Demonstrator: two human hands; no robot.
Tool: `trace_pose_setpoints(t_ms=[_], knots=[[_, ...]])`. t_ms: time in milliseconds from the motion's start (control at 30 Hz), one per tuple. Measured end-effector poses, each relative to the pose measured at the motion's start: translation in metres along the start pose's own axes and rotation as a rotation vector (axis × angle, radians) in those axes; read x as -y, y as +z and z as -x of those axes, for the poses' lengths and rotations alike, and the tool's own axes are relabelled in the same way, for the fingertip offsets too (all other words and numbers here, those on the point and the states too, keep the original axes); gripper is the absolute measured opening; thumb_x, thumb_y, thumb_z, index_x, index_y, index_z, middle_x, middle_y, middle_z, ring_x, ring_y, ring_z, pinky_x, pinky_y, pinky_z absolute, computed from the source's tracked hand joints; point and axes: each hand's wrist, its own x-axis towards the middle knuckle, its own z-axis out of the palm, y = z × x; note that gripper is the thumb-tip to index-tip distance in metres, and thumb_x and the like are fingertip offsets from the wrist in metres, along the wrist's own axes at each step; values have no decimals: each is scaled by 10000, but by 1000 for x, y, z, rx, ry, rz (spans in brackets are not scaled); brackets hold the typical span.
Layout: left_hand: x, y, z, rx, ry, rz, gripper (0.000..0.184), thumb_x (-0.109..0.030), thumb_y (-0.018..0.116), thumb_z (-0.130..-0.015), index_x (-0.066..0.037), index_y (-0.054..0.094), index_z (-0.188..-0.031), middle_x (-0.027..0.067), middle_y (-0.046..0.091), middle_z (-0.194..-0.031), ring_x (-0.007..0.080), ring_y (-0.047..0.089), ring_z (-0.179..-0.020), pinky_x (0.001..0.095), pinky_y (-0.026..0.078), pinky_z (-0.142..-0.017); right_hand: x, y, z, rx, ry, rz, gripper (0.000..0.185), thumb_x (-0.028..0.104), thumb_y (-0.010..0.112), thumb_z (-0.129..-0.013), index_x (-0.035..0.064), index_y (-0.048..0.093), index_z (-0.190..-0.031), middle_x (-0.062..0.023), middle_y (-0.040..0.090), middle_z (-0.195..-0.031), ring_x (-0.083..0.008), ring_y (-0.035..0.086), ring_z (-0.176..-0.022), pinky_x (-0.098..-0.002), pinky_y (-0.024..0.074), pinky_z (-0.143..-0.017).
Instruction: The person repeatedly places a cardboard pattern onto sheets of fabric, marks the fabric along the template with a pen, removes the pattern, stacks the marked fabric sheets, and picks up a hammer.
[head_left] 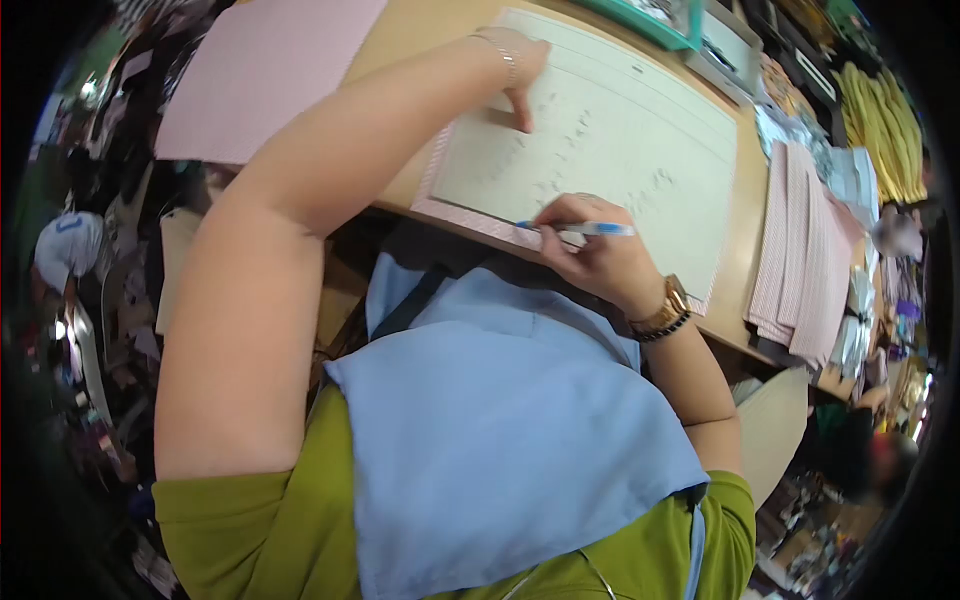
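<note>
**Pen [610, 229] met the lower edge of the board [650, 130]**

And there it was, upper middle of the frame: a cream board lying flat on the wooden table [430, 30], dark scribbled marks across its face! Checked pink cloth [470, 220] showed beneath it, peeping out along the left and lower borders. The right hand [592, 245] had the pen pinched in its fingers, tip angled left near that lower border; whether it touched board or cloth, I couldn't tell. Up top, the left hand [525, 72] lay on the board holding nothing, one finger stretched downward, the others foreshortened.

What a busy room! A pink sheet [265, 80] covered the table's upper left. A teal tray [650, 35] and a grey box [715, 80] stood past the board's top edge. Striped pink pieces [800, 260] were piled at right, yellow cloth [880, 130] hung upper right, and at far left, amid dark clutter, was a person in a pale shirt [70, 250].
</note>
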Motion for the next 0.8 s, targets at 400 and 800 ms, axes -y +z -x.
trace_pose_setpoints(t_ms=[400,800], knots=[[5,3,-5,-58,43,-15,1133,-546,903,-452,-20,397,-1319,243,621,-1129,390,606,-1057,428,504,-893,-26,-82,158,-474,438,14,34,-27,609,-814,-22,625,-843,-38,622,-760,-78,576,-720,-225,457,-658],[0,-3,-1,4,-27,53,1204,-403,935,-452,-66,313,-1426,264,541,-1285,402,536,-1188,414,450,-991,-40,-98,182,-534,447,89,30,-6,620,-817,-21,616,-842,-53,629,-737,-83,587,-675,-245,489,-606]])
